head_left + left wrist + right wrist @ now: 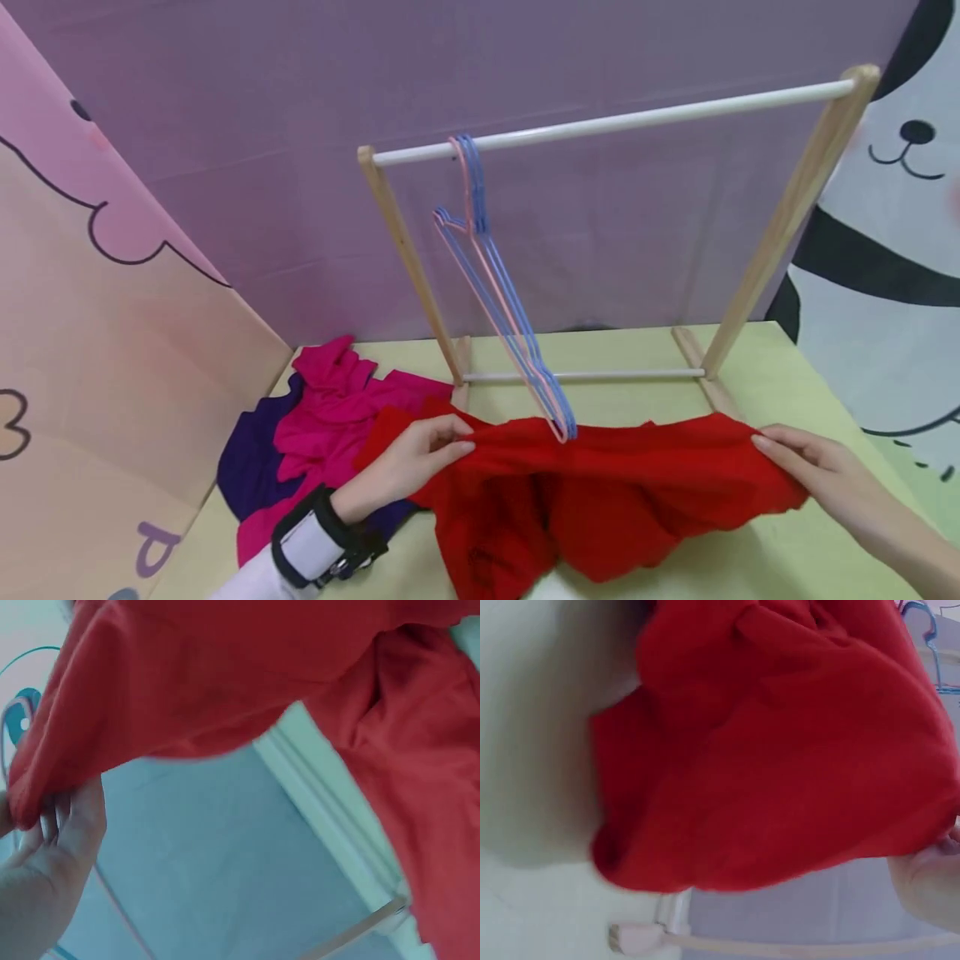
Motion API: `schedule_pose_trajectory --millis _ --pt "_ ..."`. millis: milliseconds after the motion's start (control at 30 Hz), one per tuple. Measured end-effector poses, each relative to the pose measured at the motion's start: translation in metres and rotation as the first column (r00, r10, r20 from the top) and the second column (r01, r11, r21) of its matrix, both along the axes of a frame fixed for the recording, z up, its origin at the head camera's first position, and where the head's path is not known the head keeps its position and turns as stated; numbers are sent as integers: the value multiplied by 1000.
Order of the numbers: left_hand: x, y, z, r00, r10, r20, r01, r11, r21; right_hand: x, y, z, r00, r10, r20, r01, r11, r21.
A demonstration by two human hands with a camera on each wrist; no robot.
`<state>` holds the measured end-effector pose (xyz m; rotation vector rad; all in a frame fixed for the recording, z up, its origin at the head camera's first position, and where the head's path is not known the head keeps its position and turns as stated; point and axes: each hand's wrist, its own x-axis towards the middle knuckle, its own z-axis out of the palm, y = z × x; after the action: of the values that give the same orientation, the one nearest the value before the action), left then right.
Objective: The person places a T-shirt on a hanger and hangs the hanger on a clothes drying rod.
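Note:
A red cloth garment (615, 475) hangs stretched between both hands above the table's front part. My left hand (408, 458) pinches its upper left edge between thumb and fingers; in the left wrist view the fingers (79, 814) go behind the red fabric. At the upper right corner my right hand (813, 462) pinches the cloth, thumb on the near side. The right wrist view shows the garment (795, 765) with loose folds and only part of the hand (930, 881). Whether it is a shirt or another garment I cannot tell.
Several pink and blue hangers (517, 325) hang at the left of the white rail (637, 118) on a wooden rack (787, 225). Their lower ends reach the red cloth's top edge in view. Left lies a heap of pink cloth (330, 425) and dark purple cloth (255, 458).

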<state>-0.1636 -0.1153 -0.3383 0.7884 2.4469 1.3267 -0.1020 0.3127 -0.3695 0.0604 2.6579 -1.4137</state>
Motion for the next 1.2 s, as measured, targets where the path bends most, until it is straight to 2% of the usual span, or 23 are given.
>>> schedule_pose_trajectory --millis 67,167,267,333,400,500,533,667,833,933,1000,1100,1200 --pt "4 -1 6 999 -32 18 32 999 -15 3 2 4 1000 -5 3 4 999 48" --pt "9 2 9 998 -62 6 62 997 -34 4 2 5 1000 21 11 -22 993 112" --pt "15 8 7 996 -89 -18 87 993 -76 4 -1 0 993 116 -16 -113 986 124" --pt "18 13 5 994 -108 -27 104 988 -111 2 -2 -6 975 216 -51 -211 973 98" --pt "20 17 4 992 -123 -17 120 984 -129 1 -4 -12 950 310 -49 -307 950 53" --pt "20 20 1 988 -151 -23 146 979 -143 -2 -7 -22 915 400 -46 -399 916 40" --pt "19 20 0 986 -162 -27 156 977 -143 -3 -8 -25 911 413 -28 -411 911 42" --pt "15 20 -7 980 -190 -52 180 972 -153 -8 -12 -37 887 455 -74 -447 888 103" --pt "13 20 -13 978 -178 -104 161 974 -158 -16 -19 -41 877 472 -93 -456 877 150" --pt "12 20 -15 975 -161 -153 138 979 -151 -23 -27 -35 878 467 -102 -440 874 207" --pt "12 20 -16 972 -150 -180 125 982 -142 -28 -35 -25 876 459 -145 -418 875 243" --pt "11 21 -17 969 -143 -201 117 984 -134 -39 -50 -3 854 468 -228 -417 877 239" --pt "10 21 -18 967 -150 -207 123 983 -135 -51 -72 25 839 467 -278 -430 883 186"
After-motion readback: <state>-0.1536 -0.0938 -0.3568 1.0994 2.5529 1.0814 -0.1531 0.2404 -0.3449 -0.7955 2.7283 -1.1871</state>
